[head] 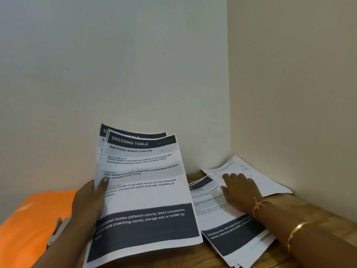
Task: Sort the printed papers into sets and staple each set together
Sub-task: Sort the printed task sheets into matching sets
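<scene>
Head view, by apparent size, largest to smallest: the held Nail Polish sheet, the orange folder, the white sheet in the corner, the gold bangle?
1. Nail Polish sheet, held nearest the camera, which flatters it.
2. orange folder, partly cut off and hidden, so unsure against the sheet.
3. white corner sheet.
4. gold bangle.
</scene>
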Motion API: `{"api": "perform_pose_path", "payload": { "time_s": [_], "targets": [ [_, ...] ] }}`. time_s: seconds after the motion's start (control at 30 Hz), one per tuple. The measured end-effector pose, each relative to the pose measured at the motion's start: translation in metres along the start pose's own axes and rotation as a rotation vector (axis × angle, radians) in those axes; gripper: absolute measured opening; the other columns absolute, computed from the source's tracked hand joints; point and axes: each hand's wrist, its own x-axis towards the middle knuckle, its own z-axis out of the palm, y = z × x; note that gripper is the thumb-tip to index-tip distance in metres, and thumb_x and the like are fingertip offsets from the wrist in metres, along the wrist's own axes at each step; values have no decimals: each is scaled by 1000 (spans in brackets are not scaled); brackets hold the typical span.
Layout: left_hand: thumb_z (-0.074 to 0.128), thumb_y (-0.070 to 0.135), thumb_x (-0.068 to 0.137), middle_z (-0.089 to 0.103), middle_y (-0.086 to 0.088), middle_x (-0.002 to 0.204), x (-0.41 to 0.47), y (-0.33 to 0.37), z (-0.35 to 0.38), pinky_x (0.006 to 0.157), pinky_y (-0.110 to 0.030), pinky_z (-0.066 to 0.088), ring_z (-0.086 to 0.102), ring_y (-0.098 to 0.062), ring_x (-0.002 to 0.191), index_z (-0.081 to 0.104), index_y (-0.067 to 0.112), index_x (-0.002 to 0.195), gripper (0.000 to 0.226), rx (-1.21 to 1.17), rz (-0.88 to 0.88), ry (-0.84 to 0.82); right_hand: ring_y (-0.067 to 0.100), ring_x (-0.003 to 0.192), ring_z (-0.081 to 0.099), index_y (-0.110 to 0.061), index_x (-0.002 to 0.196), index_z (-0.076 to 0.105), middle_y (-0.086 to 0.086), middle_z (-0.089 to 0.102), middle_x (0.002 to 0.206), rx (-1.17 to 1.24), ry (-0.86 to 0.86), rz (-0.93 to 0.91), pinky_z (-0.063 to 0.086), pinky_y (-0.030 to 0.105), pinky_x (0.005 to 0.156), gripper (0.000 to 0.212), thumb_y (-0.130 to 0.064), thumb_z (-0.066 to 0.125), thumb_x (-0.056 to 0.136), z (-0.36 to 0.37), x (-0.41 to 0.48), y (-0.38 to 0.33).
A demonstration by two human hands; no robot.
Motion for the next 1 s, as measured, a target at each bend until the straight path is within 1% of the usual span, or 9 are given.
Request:
{"api": "perform_pose_path", "payload": {
  "time_s": [0.1,0.17,0.37,0.47,0.57,0.7,0.8,0.9,1.0],
  "targets": [
    [49,28,97,59,-9,92,0,1,2,76,-35,40,54,-27,84,62,7,101,26,-11,12,11,18,93,61,-17,112,54,2,66,101,491,40,23,48,34,82,55,-56,19,97,-18,-1,-28],
    [48,28,97,59,-9,93,-1,1,3,76,-34,38,53,-27,85,62,7,103,26,-10,23,17,16,85,62,-17,96,54,2,65,88,792,-6,44,48,35,80,60,-63,16,91,-33,-2,-51],
    [47,29,97,58,-3,84,-2,5,2,75,-34,39,53,-26,84,59,13,97,20,-23,57,27,21,93,58,-15,109,48,8,60,105,1241,-341,142,48,29,72,45,-56,35,96,-60,0,-97],
    [48,30,97,58,2,78,-2,5,3,74,-35,42,55,-26,81,59,12,93,21,-25,57,14,12,83,54,-16,101,49,0,58,98,1266,-279,169,44,21,62,20,-35,50,97,-58,1,-107],
    [48,33,96,61,-1,81,-2,4,3,76,-38,47,58,-28,81,61,12,91,25,-26,49,5,12,83,55,-12,95,52,2,60,100,1243,-200,185,46,19,64,9,-21,53,95,-57,3,-111],
    [43,37,97,60,2,75,-4,8,3,59,-27,39,55,-18,70,61,12,85,33,-64,11,3,16,82,57,-3,101,61,8,65,102,1243,-160,212,49,27,73,16,-15,53,95,-58,4,-110],
    [40,36,98,59,2,74,-5,9,2,55,-24,36,53,-14,66,60,11,83,35,-49,2,-1,17,84,58,-10,100,62,0,63,95,1240,-154,208,48,24,69,14,-14,50,96,-59,4,-108],
    [41,33,99,58,5,73,-4,8,2,55,-23,36,52,-12,66,61,10,88,32,-47,7,-1,21,80,59,-6,87,63,-1,61,82,1216,-152,229,50,30,72,18,-14,50,95,-59,6,-105],
    [40,32,99,56,6,72,-4,8,3,54,-23,34,50,-10,66,60,11,89,30,-31,17,3,21,72,55,-9,66,54,-2,56,70,1227,-159,260,46,27,66,29,-13,51,95,-59,7,-103]
  ]
}}
